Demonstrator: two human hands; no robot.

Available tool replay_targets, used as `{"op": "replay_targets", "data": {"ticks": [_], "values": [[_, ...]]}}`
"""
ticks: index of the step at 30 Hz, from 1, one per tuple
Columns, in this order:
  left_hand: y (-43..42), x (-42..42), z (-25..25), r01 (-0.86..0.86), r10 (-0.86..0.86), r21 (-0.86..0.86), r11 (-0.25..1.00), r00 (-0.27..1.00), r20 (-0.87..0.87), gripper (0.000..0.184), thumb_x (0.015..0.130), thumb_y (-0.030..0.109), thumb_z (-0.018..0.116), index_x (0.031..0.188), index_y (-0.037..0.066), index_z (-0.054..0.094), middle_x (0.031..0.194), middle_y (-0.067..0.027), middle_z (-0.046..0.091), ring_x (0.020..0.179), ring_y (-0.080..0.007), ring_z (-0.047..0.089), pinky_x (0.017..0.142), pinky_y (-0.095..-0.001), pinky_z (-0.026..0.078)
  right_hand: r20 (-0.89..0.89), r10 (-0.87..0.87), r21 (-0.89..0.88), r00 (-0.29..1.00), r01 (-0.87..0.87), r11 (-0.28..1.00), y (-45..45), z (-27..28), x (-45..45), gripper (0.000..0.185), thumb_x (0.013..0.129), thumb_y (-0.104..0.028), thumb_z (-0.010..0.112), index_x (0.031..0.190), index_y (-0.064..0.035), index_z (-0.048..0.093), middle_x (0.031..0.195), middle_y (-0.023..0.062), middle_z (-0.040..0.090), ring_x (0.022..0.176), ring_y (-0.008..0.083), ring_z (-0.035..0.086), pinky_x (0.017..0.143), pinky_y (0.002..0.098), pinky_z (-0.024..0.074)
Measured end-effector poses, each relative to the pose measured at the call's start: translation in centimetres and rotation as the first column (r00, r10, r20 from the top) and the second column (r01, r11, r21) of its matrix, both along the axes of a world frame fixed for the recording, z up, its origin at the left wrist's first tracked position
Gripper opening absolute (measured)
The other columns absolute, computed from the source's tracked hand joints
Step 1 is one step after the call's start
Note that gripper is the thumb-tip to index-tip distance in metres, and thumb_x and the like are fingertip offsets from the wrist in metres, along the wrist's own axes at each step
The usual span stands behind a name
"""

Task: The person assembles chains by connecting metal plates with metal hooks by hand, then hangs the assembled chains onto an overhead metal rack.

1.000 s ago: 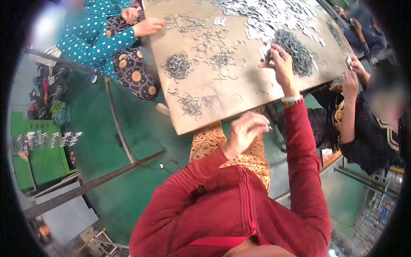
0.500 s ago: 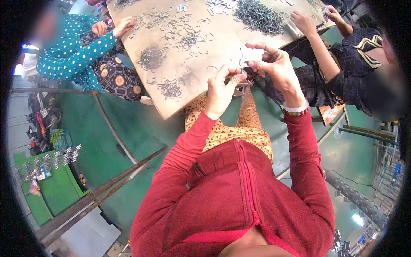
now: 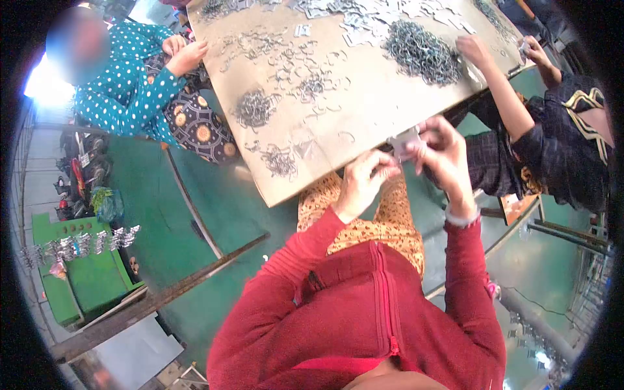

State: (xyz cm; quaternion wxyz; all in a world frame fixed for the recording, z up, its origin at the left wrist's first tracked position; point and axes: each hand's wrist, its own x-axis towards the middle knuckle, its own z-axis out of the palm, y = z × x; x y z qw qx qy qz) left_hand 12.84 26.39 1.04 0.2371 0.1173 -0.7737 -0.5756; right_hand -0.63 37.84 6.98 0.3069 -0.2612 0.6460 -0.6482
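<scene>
My right hand [image 3: 447,159] pinches a small flat metal plate [image 3: 404,140] with notched edges, held just off the near edge of the table. Close to the plate's lower edge, my left hand [image 3: 364,182] has its thumb and forefinger pressed together; what sits between them is too small to make out. A single curved metal clip [image 3: 347,137] lies on the tabletop near my hands. Farther left are a small heap of clips [image 3: 279,161] beside a clear plastic piece, and another heap [image 3: 255,107].
A cardboard-coloured table [image 3: 377,110] bears a big pile of dark clips [image 3: 424,53] and many flat plates [image 3: 364,23]. One person in a dotted sleeve [image 3: 140,78] sits left; another in dark clothes [image 3: 552,136] works at right. Metal bars [image 3: 188,195] cross the green floor at left.
The whole view has shifted, so the table sits lower and further right. Both my hands appear lower in the picture, and the plate's outline shows more plainly between them.
</scene>
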Motion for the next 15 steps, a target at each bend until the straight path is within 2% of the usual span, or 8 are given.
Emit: {"op": "replay_targets", "data": {"ticks": [2, 6, 7, 8, 9, 10, 12, 15], "values": [[-0.4, 0.1, 0.3, 0.040, -0.042, -0.029, 0.999, 0.998, -0.044, 0.019, 0.076, 0.014, 0.068, 0.089, 0.002, 0.059, 0.094, -0.0108, 0.061, 0.087, -0.0220, 0.060, 0.074, -0.0337, 0.047, -0.115, -0.069, 0.041, 0.991, 0.074, 0.996, 0.3, 0.6, 1.3, 0.021, 0.074, -0.008, 0.072, 0.089, -0.0014, 0.059, 0.066, 0.0007, 0.058, 0.055, 0.0040, 0.052, 0.047, 0.0190, 0.0424], [-6.7, -3.3, -0.4, -0.070, 0.104, 0.247, 0.967, 0.986, -0.130, 0.020, 0.083, 0.009, 0.059, 0.101, 0.000, 0.059, 0.103, -0.0122, 0.059, 0.091, -0.0213, 0.058, 0.076, -0.0327, 0.047, -0.259, -0.093, 0.000, 0.961, 0.096, 0.995, 0.7, 0.7, 1.7, 0.011, 0.076, -0.005, 0.069, 0.086, -0.0004, 0.065, 0.070, 0.0016, 0.062, 0.063, 0.0036, 0.055, 0.053, 0.0191, 0.0447], [-9.3, -5.3, 1.6, -0.132, 0.163, 0.186, 0.974, 0.973, -0.163, 0.020, 0.085, 0.008, 0.056, 0.103, 0.001, 0.060, 0.099, -0.0126, 0.061, 0.089, -0.0208, 0.059, 0.074, -0.0319, 0.047, -0.212, -0.092, -0.027, 0.973, 0.089, 0.996, 0.7, 0.8, 1.8, 0.011, 0.077, -0.004, 0.068, 0.087, -0.0005, 0.066, 0.070, 0.0019, 0.063, 0.063, 0.0038, 0.055, 0.054, 0.0189, 0.0446], [-13.7, -7.3, 1.0, -0.163, 0.159, -0.243, 0.956, 0.987, -0.037, 0.030, 0.093, 0.021, 0.048, 0.109, -0.002, 0.060, 0.101, -0.0106, 0.064, 0.094, -0.0139, 0.059, 0.080, -0.0275, 0.047, -0.250, -0.097, -0.086, 0.963, 0.078, 0.993, 0.6, 0.4, 1.8, 0.011, 0.078, -0.003, 0.067, 0.088, -0.0009, 0.066, 0.072, 0.0028, 0.064, 0.060, 0.0041, 0.055, 0.052, 0.0187, 0.0439], [-15.8, -10.1, 1.6, -0.198, 0.194, -0.188, 0.962, 0.980, -0.041, 0.026, 0.090, 0.019, 0.051, 0.102, 0.000, 0.064, 0.095, -0.0106, 0.065, 0.087, -0.0144, 0.061, 0.077, -0.0270, 0.047, -0.251, -0.078, -0.051, 0.965, 0.067, 0.996, 0.6, 0.1, 1.7, 0.011, 0.078, -0.004, 0.066, 0.089, -0.0006, 0.066, 0.073, 0.0032, 0.064, 0.059, 0.0043, 0.055, 0.051, 0.0188, 0.0438], [-17.8, -12.3, 3.0, -0.168, 0.221, -0.472, 0.866, 0.974, 0.059, 0.021, 0.085, 0.016, 0.055, 0.098, 0.004, 0.066, 0.090, -0.0117, 0.065, 0.080, -0.0203, 0.062, 0.075, -0.0307, 0.047, -0.253, -0.060, -0.014, 0.966, 0.058, 0.998, 0.7, 0.0, 1.4, 0.011, 0.079, -0.004, 0.066, 0.089, -0.0003, 0.066, 0.073, 0.0035, 0.064, 0.059, 0.0045, 0.055, 0.051, 0.0189, 0.0437], [-22.2, -16.8, -0.4, -0.108, 0.108, -0.750, 0.652, 0.993, -0.049, 0.018, 0.081, 0.015, 0.057, 0.093, 0.007, 0.068, 0.084, -0.0128, 0.062, 0.079, -0.0278, 0.059, 0.074, -0.0350, 0.046, -0.189, -0.062, 0.023, 0.980, 0.067, 0.997, 0.9, -0.7, 1.3, 0.011, 0.080, -0.003, 0.063, 0.090, 0.0006, 0.065, 0.072, 0.0044, 0.063, 0.056, 0.0053, 0.055, 0.049, 0.0194, 0.0432], [-24.1, -19.0, -3.4, 0.108, 0.068, -0.877, 0.467, 0.985, 0.158, 0.014, 0.081, 0.016, 0.057, 0.088, 0.006, 0.065, 0.083, -0.0139, 0.060, 0.086, -0.0316, 0.056, 0.075, -0.0394, 0.045, -0.121, -0.117, 0.009, 0.986, 0.119, 0.993, 1.0, -0.3, 1.1, 0.011, 0.082, -0.003, 0.061, 0.092, 0.0027, 0.064, 0.069, 0.0042, 0.063, 0.055, 0.0061, 0.055, 0.049, 0.0199, 0.0435]]}}
